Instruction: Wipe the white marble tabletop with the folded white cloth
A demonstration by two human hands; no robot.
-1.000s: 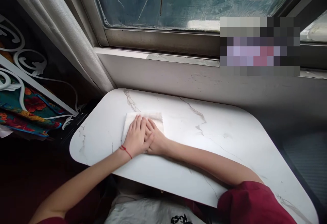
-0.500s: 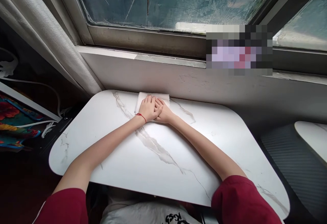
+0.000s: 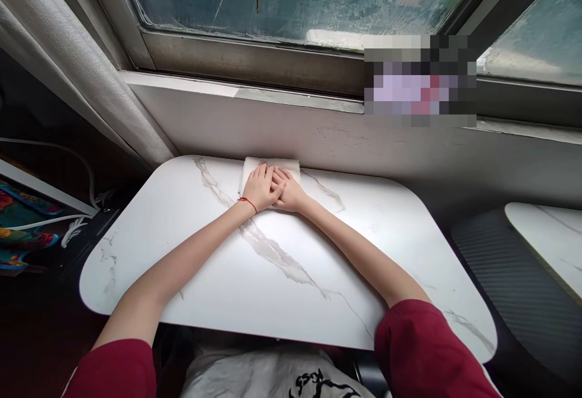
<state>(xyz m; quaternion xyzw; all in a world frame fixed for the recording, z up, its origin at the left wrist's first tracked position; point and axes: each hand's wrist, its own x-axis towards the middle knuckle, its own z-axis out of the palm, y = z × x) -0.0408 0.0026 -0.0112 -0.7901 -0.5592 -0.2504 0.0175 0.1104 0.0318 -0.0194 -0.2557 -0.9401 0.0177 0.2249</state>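
A folded white cloth (image 3: 291, 164) lies near the far edge of the white marbled table (image 3: 218, 283). My left hand (image 3: 260, 187), with a red string bracelet (image 3: 247, 202) at its wrist, rests flat on the cloth with its fingers stretched forward. My right hand (image 3: 291, 193) is laid flat beside it, fingers also extended. The two hands overlap where the left thumb crosses the right hand. Both palms face down, and they hide the near part of the cloth.
A wall and window sill (image 3: 182, 88) run along the table's far edge. A pale curtain (image 3: 91, 53) hangs at the left. White cables (image 3: 75, 228) and patterned fabric lie to the left. At the right is a second white tabletop (image 3: 545, 228) beside a dark ribbed surface (image 3: 495, 277).
The camera view has shifted slightly, so table and window sit a little higher and further left. Both hands stay on the cloth at the far edge, with hardly any change in pose.
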